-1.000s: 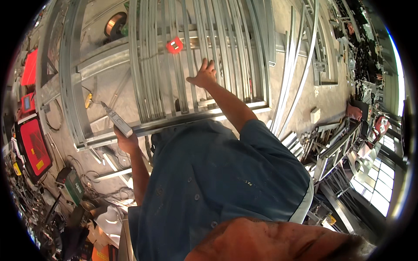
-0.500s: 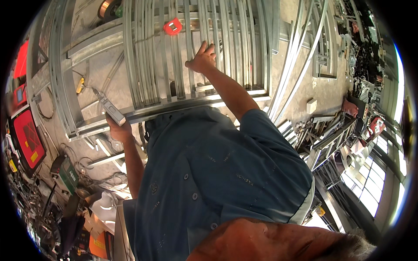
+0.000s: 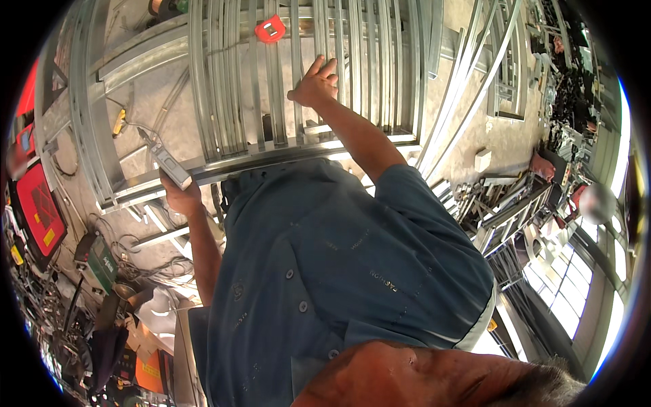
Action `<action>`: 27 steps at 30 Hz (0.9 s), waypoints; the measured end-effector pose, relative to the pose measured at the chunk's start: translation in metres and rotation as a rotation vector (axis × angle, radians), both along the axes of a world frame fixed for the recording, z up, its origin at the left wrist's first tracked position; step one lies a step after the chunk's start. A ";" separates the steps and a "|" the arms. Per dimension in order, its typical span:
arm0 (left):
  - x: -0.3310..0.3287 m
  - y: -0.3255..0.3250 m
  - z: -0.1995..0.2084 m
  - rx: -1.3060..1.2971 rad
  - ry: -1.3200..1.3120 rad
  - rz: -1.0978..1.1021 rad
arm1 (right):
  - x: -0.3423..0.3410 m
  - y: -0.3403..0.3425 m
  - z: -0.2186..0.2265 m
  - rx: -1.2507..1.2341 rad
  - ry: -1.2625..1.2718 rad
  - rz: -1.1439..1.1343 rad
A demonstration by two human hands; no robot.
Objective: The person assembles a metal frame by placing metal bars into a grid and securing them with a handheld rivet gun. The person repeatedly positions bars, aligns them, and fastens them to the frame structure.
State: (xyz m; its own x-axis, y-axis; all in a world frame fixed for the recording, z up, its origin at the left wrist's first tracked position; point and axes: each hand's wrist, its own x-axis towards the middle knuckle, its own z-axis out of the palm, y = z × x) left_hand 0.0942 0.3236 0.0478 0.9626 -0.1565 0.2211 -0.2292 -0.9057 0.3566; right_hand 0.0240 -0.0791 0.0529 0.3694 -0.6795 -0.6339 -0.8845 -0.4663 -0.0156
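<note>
A galvanised steel grille frame [image 3: 224,102] of long parallel bars lies on the concrete floor in front of me. My right hand [image 3: 313,83] rests flat on its bars, fingers spread, near the frame's lower cross rail [image 3: 271,163]. My left hand [image 3: 182,198] grips a slim grey hand tool [image 3: 166,161] whose tip points at the frame's lower left edge. A small red clamp-like piece [image 3: 270,28] sits on the bars beyond my right hand. My blue shirt fills the middle of the view.
A red machine [image 3: 37,210], a green box [image 3: 98,254] and tangled cables crowd the left side. Loose steel profiles [image 3: 461,102] and stacked metal frames [image 3: 505,210] lie to the right. Another person [image 3: 597,203] stands far right by the windows.
The view has tilted, so the grille and both hands sit higher in the picture. My right hand stays on the bars and my left keeps hold of the tool.
</note>
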 end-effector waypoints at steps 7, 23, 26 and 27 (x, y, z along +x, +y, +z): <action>0.000 0.000 0.000 0.031 0.044 0.032 | -0.013 -0.011 -0.004 0.048 -0.109 0.056; -0.003 -0.006 0.015 -0.034 0.168 0.077 | -0.019 -0.025 -0.019 0.011 -0.240 0.002; -0.001 -0.009 0.016 -0.068 0.147 0.057 | -0.014 -0.031 -0.014 0.048 -0.143 0.011; -0.002 -0.010 0.019 -0.076 0.113 0.041 | -0.012 -0.030 -0.012 0.030 -0.129 0.033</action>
State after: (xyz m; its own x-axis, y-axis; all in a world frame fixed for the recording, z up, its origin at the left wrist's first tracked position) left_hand 0.0920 0.3141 0.0663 0.9873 -0.1035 0.1206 -0.1470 -0.8827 0.4463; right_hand 0.0115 -0.1087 0.0405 0.4708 -0.6473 -0.5995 -0.8586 -0.4925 -0.1425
